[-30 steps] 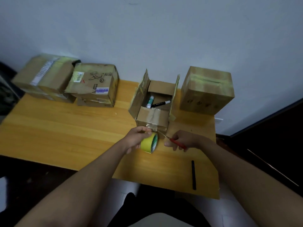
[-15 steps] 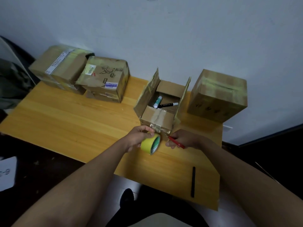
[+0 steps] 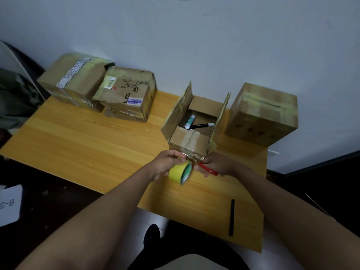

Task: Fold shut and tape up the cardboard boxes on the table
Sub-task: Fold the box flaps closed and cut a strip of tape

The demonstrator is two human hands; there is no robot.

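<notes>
yellow tape [image 3: 180, 172] hangs gripped in the left hand [image 3: 165, 163], just below the open box [image 3: 191, 133]. right hand [image 3: 216, 164] fingers clamp red scissors [image 3: 207, 168] beside it, nearer the strip.

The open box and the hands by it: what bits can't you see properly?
Head view only:
- Open box: its floor is mostly hidden by its near wall; only a marker and a glue stick show.
- Red-handled tool: the right hand covers most of it, so its tip is hidden.
- Yellow tape roll: its label is too blurred to read.
</notes>
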